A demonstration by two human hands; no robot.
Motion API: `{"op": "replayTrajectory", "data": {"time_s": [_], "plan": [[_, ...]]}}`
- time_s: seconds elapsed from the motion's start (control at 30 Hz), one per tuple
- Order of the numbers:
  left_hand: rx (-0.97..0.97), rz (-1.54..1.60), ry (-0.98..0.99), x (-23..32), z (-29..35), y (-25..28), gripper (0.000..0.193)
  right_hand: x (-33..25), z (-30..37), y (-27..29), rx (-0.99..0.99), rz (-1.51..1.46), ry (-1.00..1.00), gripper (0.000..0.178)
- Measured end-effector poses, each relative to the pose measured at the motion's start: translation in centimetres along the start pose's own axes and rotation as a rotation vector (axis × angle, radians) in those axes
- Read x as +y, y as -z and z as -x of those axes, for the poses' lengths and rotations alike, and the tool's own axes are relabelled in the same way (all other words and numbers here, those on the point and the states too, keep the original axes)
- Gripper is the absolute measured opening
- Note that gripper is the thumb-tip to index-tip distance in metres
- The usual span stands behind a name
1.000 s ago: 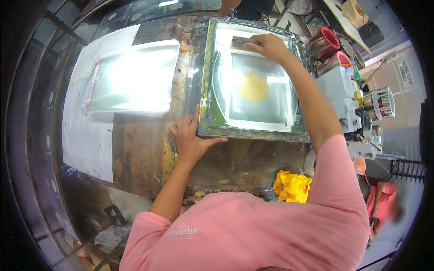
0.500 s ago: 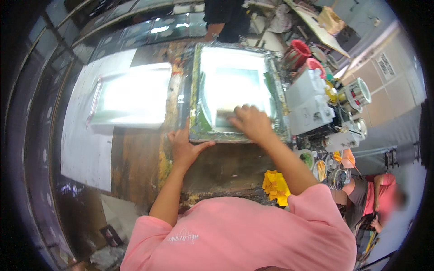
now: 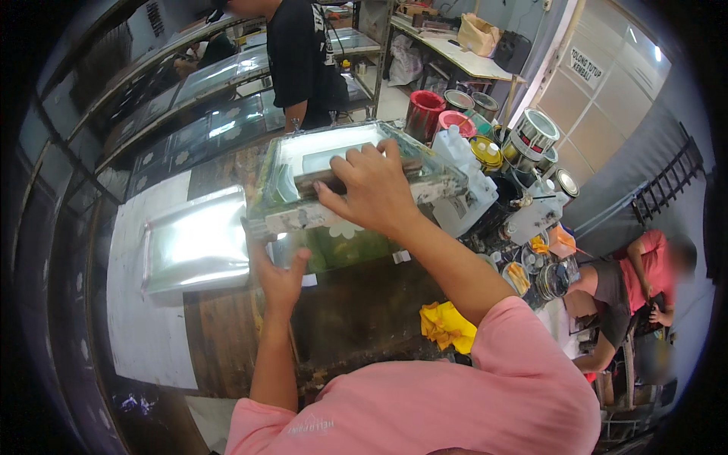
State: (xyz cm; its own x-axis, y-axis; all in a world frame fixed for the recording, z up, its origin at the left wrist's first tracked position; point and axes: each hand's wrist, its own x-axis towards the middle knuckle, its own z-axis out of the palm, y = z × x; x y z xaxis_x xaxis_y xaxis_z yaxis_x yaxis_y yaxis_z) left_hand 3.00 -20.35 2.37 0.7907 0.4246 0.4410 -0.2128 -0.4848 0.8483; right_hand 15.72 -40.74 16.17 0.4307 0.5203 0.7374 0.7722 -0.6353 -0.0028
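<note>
One worktable (image 3: 227, 326), stained, brown, beneath the screen frame; one screen frame (image 3: 303, 217), tilted, near edge raised; one shiny rectangular sheet (image 3: 199, 246), left of the frame; one green panel (image 3: 326, 254) with a pale flower (image 3: 345, 230), under the frame's near edge; one wooden squeegee (image 3: 309, 184), across the frame; one right hand (image 3: 371, 186), above the frame, fingers clenched round the squeegee; one left hand (image 3: 279, 282), at the frame's near left corner, thumb spread, whether its fingers grip cannot be told.
</note>
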Motion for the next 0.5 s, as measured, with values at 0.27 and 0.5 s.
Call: {"op": "replayTrajectory", "data": {"time_s": [0.27, 0.5], "plan": [[-0.45, -1.026, 0.128, -2.4, 6.4, -1.3, 0.115, 2.9, -7.3, 0.4, 0.042, -0.002, -0.011, 0.047], [-0.147, -0.426, 0.077, -0.9, -0.1, -3.1, 0.079, 4.2, -10.6, 0.5, -0.027, -0.008, -0.054, 0.058]]}}
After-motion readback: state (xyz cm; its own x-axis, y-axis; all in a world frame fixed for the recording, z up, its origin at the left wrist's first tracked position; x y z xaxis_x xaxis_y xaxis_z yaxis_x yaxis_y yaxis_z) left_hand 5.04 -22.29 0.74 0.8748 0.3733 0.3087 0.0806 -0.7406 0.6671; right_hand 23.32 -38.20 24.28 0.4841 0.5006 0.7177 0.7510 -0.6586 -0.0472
